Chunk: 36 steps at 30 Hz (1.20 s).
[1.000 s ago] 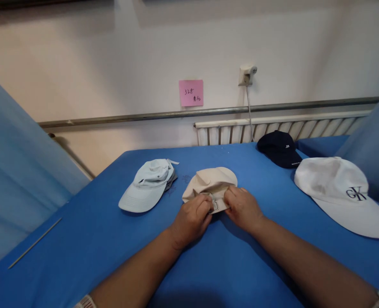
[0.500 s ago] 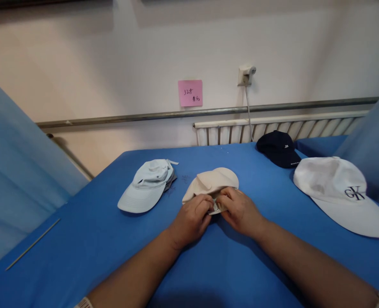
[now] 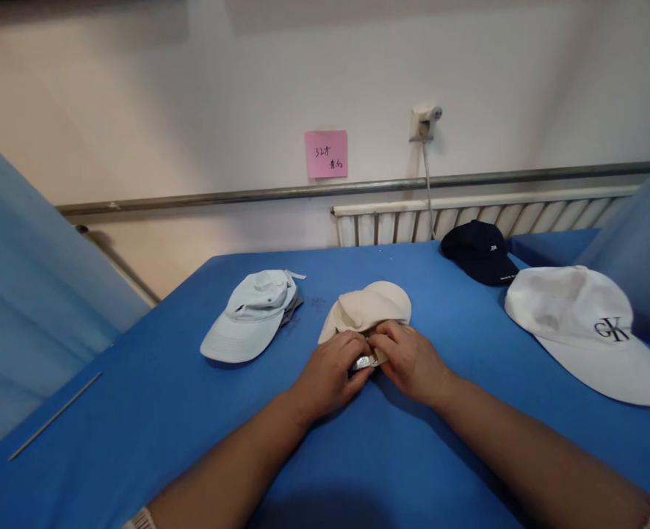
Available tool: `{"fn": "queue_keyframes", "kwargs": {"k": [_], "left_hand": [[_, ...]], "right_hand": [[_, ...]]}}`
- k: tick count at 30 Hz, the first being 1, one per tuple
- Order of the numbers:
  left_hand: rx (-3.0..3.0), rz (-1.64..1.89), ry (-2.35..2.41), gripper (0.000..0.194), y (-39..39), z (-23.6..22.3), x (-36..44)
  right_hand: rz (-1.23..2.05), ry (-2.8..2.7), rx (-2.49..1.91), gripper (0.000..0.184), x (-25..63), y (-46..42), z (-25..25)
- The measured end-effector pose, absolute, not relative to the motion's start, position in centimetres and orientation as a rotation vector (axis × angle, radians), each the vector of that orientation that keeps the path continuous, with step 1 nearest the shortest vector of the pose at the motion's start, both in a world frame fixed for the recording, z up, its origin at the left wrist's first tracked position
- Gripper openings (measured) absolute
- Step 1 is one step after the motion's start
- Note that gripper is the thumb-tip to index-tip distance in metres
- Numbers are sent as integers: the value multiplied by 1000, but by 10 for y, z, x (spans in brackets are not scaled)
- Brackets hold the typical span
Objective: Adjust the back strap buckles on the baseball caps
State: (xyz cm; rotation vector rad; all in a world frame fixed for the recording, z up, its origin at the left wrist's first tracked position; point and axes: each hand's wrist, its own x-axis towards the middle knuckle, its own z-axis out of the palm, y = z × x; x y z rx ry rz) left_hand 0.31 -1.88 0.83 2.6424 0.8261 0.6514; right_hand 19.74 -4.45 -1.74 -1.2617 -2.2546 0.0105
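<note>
A beige baseball cap point(image 3: 366, 307) lies on the blue-covered table point(image 3: 325, 455), its back strap towards me and its brim pointing away. My left hand point(image 3: 333, 373) is closed, pinching the left part of the strap beside a small metal buckle point(image 3: 364, 362). From the other side my right hand point(image 3: 410, 361) also grips the strap, thumb and fingers pressed together. The fingers partly hide the strap and the cap's rear opening.
Left of the beige cap sits a pale blue cap point(image 3: 255, 308) with something grey under it. At right are a white cap point(image 3: 575, 312) and a navy cap point(image 3: 476, 250). A thin stick point(image 3: 54, 416) lies at the left edge. Curtains point(image 3: 10, 294) hang on both sides.
The buckle end has turned in my left fingers, and its shiny metal face now shows. Both hands stay on the strap. The beige cap has shifted slightly.
</note>
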Motion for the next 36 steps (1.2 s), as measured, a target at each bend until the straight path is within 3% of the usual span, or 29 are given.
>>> {"fn": "queue_keyframes", "kwargs": {"k": [7, 12, 17, 20, 22, 28, 36], "left_hand": [[2497, 733, 798, 26, -22, 13, 0], [2423, 977, 1064, 23, -11, 11, -9], [2538, 807, 1042, 22, -1, 17, -15], [2611, 725, 1031, 11, 0, 14, -14], [2571, 755, 1056, 7, 0, 11, -13], [2190, 1076, 1082, 18, -3, 16, -11], [2157, 1057, 1033, 20, -13, 15, -4]], "right_hand": [[8, -2329, -1484, 20, 199, -44, -16], [103, -2405, -1413, 21, 202, -49, -12], [294, -2424, -1317, 19, 207, -55, -9], [381, -2411, -1313, 24, 210, -54, -11], [401, -2411, -1309, 17, 211, -53, -13], [408, -2465, -1265, 9, 213, -47, -21], [482, -2183, -1281, 7, 199, -58, -9]]}}
